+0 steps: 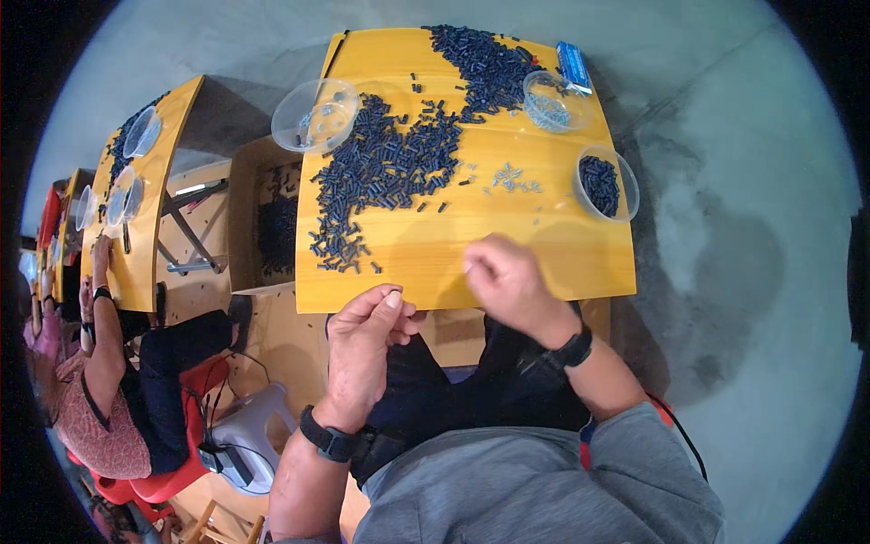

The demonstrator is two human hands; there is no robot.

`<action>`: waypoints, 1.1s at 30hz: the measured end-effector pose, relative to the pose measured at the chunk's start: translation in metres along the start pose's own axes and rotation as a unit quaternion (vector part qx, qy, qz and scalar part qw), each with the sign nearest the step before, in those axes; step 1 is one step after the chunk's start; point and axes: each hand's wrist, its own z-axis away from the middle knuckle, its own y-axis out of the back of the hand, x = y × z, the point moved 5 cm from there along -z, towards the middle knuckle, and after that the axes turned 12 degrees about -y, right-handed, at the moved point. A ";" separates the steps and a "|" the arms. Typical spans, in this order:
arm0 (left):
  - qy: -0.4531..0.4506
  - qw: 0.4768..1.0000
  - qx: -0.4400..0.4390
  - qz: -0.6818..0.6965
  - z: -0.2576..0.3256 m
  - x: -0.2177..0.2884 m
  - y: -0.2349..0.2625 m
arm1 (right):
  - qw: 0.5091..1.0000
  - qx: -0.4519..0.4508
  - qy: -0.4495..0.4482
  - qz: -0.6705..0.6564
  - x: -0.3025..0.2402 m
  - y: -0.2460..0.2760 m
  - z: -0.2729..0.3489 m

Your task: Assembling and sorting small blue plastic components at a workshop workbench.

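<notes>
My left hand (367,340) hovers at the near edge of the yellow table (507,245), fingers pinched together on something too small to make out. My right hand (506,283) rests curled on the table's near edge, fingertips closed as if pinching a tiny piece; what it holds is hidden. A wide heap of small dark blue cylindrical parts (390,168) spreads across the table's left and far side. A few small silver screws (512,177) lie loose at the middle right.
Clear plastic bowls: an empty one (315,115) at the far left, one with silver pieces (555,102) at the far right, one with dark parts (605,184) on the right. A cardboard box (263,213) sits left. Another person (100,381) works at the neighbouring table.
</notes>
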 end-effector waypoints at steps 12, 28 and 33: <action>0.031 0.998 -0.027 -0.044 -0.002 -0.006 0.008 | 0.956 0.096 -0.181 0.208 0.099 0.055 -0.015; -0.049 0.995 -0.091 -0.011 -0.003 0.000 0.002 | 0.963 0.063 -0.261 0.000 0.094 0.041 -0.008; -0.059 0.992 -0.105 -0.032 -0.003 0.001 -0.001 | 0.913 -0.033 -0.281 -0.296 0.077 0.013 -0.006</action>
